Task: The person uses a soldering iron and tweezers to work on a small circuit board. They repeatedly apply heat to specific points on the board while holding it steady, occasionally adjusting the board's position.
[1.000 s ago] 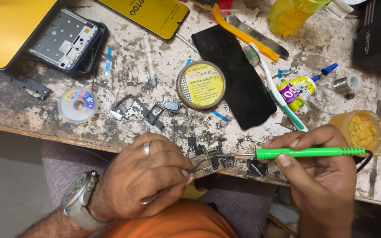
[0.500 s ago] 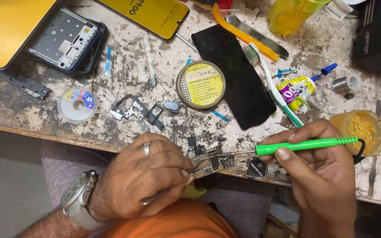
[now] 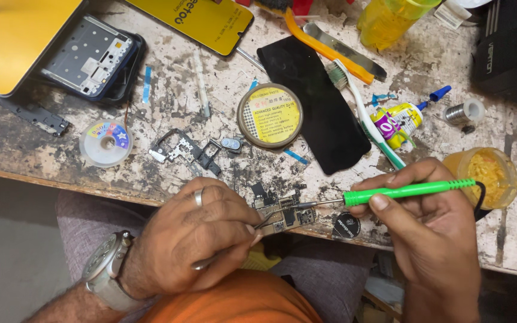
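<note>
A small phone circuit board (image 3: 283,213) lies at the near edge of the stained workbench (image 3: 169,107). My left hand (image 3: 195,239), with a ring and a wristwatch, pinches thin metal tweezers (image 3: 259,225) whose tips touch the board's left side. My right hand (image 3: 432,233) grips a green-handled soldering iron (image 3: 402,191) like a pen. Its metal tip (image 3: 312,204) rests on the board's right part.
Behind the board sit a round tin of solder paste (image 3: 269,115), a black phone panel (image 3: 321,107), a toothbrush (image 3: 363,113), a glue bottle (image 3: 397,122), a yellow jar (image 3: 486,173), a solder wick spool (image 3: 106,142), a phone frame (image 3: 91,57) and yellow screen panels (image 3: 198,21).
My right hand and the soldering iron have shifted slightly; the tip stays at the board. My left hand keeps the tweezers in place.
</note>
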